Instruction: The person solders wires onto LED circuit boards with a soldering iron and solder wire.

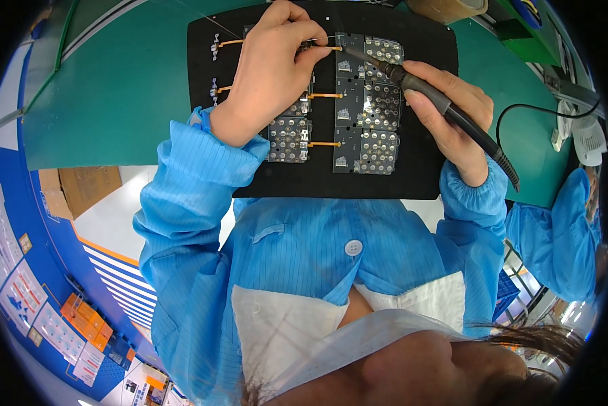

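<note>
My right hand [449, 108] is wrapped around the black handle of a soldering iron [478, 134]. The iron's tip points left, at the end of an orange strip on the upper right circuit board [348, 66]; whether it touches is too small to tell. Between the pinched fingers of my left hand [271, 74] is a thin solder wire [325, 38], its end reaching to the same board. Below lie a middle right board [348, 103] and a lower right board [347, 150]. Orange strips [325, 143] link these to left-hand boards [289, 139], partly hidden by my left hand.
The boards lie on a black mat [412, 179] on a green tabletop [107, 115]. Small connectors [215, 47] stick out at the left. A tape roll [449, 7] sits at the back; a black cable [520, 106] curves at the right. Another person's blue sleeve [554, 233] shows there.
</note>
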A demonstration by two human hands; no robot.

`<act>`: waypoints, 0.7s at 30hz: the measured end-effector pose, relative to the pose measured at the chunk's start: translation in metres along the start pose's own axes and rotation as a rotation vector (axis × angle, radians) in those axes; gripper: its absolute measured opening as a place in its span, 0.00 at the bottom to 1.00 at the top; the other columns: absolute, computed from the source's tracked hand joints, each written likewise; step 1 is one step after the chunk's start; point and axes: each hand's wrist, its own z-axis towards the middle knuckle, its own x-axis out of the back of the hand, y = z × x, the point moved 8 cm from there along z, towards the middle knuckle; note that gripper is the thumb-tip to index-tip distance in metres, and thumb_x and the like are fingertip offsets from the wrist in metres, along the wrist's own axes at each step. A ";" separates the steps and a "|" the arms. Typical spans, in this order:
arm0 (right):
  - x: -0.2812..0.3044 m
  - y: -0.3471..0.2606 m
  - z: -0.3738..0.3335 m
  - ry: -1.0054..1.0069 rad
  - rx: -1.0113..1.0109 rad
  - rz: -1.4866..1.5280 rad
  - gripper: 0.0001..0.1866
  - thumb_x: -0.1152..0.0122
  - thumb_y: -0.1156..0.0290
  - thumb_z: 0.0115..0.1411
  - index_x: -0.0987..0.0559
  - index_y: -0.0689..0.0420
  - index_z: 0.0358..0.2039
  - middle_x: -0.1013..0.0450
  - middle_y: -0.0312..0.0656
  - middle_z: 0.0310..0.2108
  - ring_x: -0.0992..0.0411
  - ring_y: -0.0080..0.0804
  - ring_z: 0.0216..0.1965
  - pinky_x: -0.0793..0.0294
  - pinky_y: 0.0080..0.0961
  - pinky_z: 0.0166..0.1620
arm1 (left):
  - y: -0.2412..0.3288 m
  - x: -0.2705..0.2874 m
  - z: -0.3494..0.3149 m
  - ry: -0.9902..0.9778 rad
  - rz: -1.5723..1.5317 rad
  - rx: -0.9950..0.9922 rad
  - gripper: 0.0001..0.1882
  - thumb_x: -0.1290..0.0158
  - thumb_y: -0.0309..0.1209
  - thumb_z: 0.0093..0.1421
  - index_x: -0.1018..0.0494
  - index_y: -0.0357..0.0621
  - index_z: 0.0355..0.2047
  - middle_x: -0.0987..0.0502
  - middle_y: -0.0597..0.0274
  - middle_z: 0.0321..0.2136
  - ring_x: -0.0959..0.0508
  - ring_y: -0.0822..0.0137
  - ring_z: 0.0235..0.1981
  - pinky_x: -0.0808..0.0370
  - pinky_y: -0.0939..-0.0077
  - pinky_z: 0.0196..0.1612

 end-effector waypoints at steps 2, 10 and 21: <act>-0.001 0.000 0.000 -0.011 -0.018 0.002 0.16 0.32 0.69 0.53 0.20 0.62 0.41 0.22 0.46 0.27 0.22 0.31 0.26 0.25 0.18 0.27 | -0.002 -0.001 0.001 0.001 -0.012 0.009 0.07 0.39 0.21 0.50 0.23 0.37 0.30 0.31 0.65 0.31 0.38 0.76 0.19 0.37 0.81 0.23; 0.000 -0.002 0.000 -0.008 -0.002 -0.006 0.16 0.32 0.68 0.53 0.20 0.62 0.41 0.22 0.45 0.25 0.23 0.30 0.24 0.26 0.18 0.26 | -0.005 -0.001 0.001 0.025 -0.020 0.022 0.07 0.39 0.20 0.49 0.23 0.36 0.29 0.30 0.66 0.31 0.40 0.77 0.18 0.38 0.81 0.23; 0.002 0.000 0.000 0.006 0.003 -0.001 0.17 0.32 0.68 0.53 0.20 0.62 0.41 0.23 0.45 0.25 0.23 0.30 0.24 0.26 0.18 0.25 | -0.004 0.000 0.002 0.042 -0.050 0.023 0.07 0.39 0.20 0.49 0.23 0.35 0.30 0.30 0.66 0.31 0.40 0.77 0.17 0.39 0.81 0.22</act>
